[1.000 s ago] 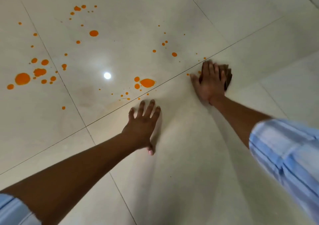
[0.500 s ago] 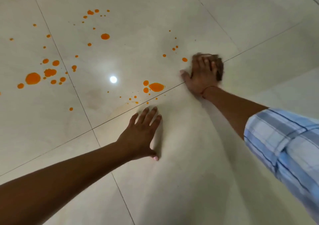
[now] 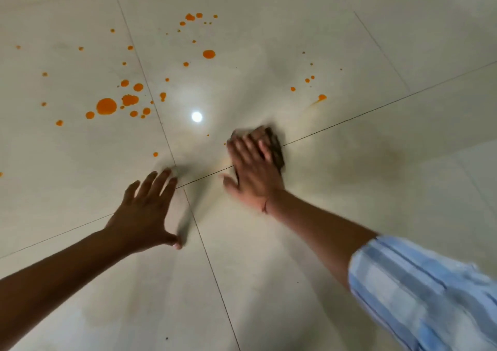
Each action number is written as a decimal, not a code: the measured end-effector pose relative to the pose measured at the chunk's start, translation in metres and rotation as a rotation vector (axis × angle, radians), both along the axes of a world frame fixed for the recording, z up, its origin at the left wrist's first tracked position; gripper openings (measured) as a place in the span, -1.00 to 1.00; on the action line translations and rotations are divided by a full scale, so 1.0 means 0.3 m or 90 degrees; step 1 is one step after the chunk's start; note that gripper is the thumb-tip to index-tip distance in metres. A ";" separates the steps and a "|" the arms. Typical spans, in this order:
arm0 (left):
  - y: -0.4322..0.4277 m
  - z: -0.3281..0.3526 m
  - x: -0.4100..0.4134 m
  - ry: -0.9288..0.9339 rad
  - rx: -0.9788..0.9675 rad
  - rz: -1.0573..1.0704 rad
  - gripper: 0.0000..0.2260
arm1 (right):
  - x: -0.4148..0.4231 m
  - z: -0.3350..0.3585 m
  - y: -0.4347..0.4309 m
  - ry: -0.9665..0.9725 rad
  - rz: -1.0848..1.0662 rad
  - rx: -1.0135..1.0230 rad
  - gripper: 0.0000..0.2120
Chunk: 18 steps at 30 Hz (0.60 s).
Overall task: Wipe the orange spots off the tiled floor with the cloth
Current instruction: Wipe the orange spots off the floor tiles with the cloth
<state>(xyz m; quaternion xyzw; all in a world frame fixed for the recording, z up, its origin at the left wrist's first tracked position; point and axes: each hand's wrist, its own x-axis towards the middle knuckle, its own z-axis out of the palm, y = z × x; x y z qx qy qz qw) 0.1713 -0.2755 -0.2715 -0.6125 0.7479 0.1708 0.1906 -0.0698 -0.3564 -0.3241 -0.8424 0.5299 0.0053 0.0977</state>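
The right hand is lying flat, palm down, on a dark brown cloth, its fingers extended and slightly spread, pressing the cloth against the floor rather than gripping it; both are motion-blurred. The cloth is showing only as a crumpled, soft-edged strip along the hand's far side, its long axis running roughly with the fingers, up and slightly left in the head view, and it is sitting on a thin grout line. The left hand is resting open on the floor near the crossing of grout lines, fingers splayed and holding nothing. The floor is consisting of large, glossy, cream tiles reflecting a round lamp glare. Orange spots, round and wet-looking, are clustering at upper left, well apart from the cloth; one spot at upper right is trailing a faint smear. A blue-and-white checked sleeve is covering the right upper arm.
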 end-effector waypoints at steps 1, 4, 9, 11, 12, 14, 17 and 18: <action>0.018 -0.001 0.021 0.006 0.008 0.018 0.26 | -0.021 0.003 0.075 0.007 0.060 0.004 -0.26; 0.042 0.004 0.039 0.079 0.026 0.078 0.27 | -0.179 0.021 0.115 0.012 0.093 -0.008 -0.30; 0.027 -0.020 0.046 0.103 0.023 0.089 0.28 | 0.002 0.019 -0.189 0.007 -0.184 -0.039 -0.29; 0.049 -0.022 0.059 0.104 0.022 0.091 0.27 | 0.215 0.002 -0.075 0.011 -0.048 -0.030 -0.26; 0.059 -0.025 0.063 0.099 0.016 0.095 0.26 | 0.261 0.000 0.026 0.010 0.051 -0.017 -0.26; 0.083 -0.016 0.084 0.074 0.000 0.125 0.26 | 0.204 0.008 0.210 0.010 0.194 0.015 -0.29; 0.124 -0.001 0.137 0.056 -0.010 0.197 0.28 | 0.005 0.023 0.209 -0.001 0.200 0.006 -0.33; 0.144 0.006 0.166 0.058 -0.011 0.224 0.28 | -0.013 0.015 0.140 0.001 0.146 -0.012 -0.34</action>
